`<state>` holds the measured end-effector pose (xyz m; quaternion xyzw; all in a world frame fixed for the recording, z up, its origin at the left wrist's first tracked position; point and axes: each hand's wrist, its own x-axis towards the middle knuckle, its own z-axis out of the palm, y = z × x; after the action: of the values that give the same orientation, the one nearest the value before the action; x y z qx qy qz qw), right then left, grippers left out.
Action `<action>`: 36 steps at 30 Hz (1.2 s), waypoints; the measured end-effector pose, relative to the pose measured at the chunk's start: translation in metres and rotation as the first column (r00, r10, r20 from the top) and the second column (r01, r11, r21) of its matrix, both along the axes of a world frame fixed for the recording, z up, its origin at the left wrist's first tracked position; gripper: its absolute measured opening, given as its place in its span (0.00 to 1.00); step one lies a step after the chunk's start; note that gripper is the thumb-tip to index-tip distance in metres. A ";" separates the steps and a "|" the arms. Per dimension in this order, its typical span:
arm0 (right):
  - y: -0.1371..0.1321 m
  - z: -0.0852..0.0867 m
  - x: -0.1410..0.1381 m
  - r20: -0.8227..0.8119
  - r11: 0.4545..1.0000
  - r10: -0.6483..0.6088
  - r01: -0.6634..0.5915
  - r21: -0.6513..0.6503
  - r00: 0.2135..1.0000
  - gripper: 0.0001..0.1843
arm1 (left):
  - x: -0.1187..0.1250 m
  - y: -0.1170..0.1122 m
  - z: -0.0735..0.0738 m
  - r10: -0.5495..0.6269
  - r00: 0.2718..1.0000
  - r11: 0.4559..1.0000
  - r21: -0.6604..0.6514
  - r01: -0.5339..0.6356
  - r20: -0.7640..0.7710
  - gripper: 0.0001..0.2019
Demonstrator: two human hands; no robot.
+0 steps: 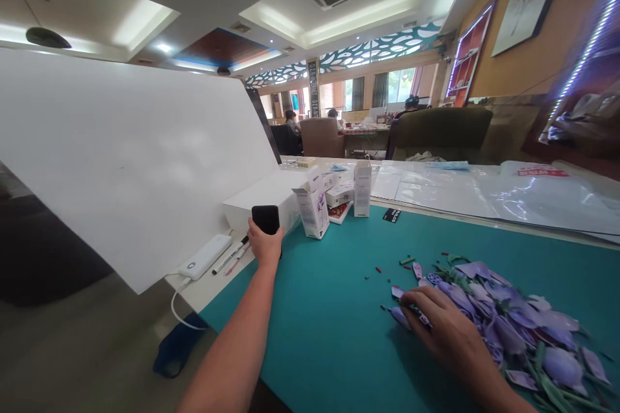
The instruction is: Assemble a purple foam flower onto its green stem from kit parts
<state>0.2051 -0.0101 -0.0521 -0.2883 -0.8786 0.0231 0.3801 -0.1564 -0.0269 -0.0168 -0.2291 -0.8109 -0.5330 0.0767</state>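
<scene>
Out ahead, my left hand [265, 248] is wrapped round a black, flat object [266, 218] that looks like a smartphone, held upright beside a white box. My right hand [443, 322] rests low over the green mat [334, 310], at the left edge of a pile of purple petal pieces and green stems [513, 322]. Its fingers are curled down onto a small purple petal piece [400, 317]; the thumb is mostly hidden. Small red and green bits [407, 261] lie just beyond that hand.
Small white cartons [312, 210] stand behind the mat, near a black card [392, 215]. To the left are a large white board [130, 148], a white power bank [206, 257] with a cable, and pens [230, 256]. Plastic sheeting [465, 193] covers the back right. People sit farther off.
</scene>
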 end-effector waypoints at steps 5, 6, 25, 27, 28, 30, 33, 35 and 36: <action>0.000 -0.001 0.001 -0.006 1.000 -0.004 0.005 0.018 1.000 0.14 | -0.012 -0.010 0.000 -0.078 0.996 0.994 0.078 0.074 0.052 0.48; 0.001 -0.001 0.001 -0.004 1.000 -0.006 0.006 0.016 1.000 0.14 | -0.017 -0.013 0.000 -0.106 0.992 0.990 0.101 0.099 0.066 0.47; 0.007 -0.006 0.005 0.008 0.999 -0.028 0.029 -0.045 1.000 0.17 | -0.070 -0.046 -0.017 -0.653 0.671 0.757 0.322 0.568 0.352 0.30; 0.007 -0.005 0.004 0.008 0.998 -0.021 0.022 -0.055 1.000 0.18 | -0.072 -0.046 -0.018 -0.658 0.659 0.753 0.322 0.574 0.365 0.29; 0.006 -0.005 0.004 0.007 0.998 -0.015 0.016 -0.061 1.000 0.18 | -0.072 -0.045 -0.019 -0.657 0.656 0.754 0.320 0.574 0.371 0.28; 0.006 -0.005 0.004 0.010 0.997 -0.005 0.006 -0.079 1.000 0.18 | -0.074 -0.044 -0.020 -0.652 0.654 0.758 0.317 0.570 0.383 0.28; 0.005 -0.006 0.004 0.021 0.995 -0.002 0.004 -0.100 1.000 0.18 | -0.075 -0.042 -0.022 -0.633 0.663 0.774 0.316 0.548 0.399 0.27; 0.005 -0.008 0.005 0.028 0.994 -0.007 0.009 -0.106 1.000 0.19 | -0.076 -0.039 -0.024 -0.611 0.673 0.791 0.320 0.521 0.416 0.25; 0.005 -0.008 0.005 0.031 0.994 -0.008 0.011 -0.106 0.999 0.19 | -0.077 -0.038 -0.025 -0.598 0.679 0.801 0.324 0.503 0.426 0.25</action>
<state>0.2103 -0.0049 -0.0605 -0.3127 -0.8803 0.0635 0.3510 -0.2334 -0.0650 -0.0416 -0.3064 -0.6420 -0.6429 -0.2838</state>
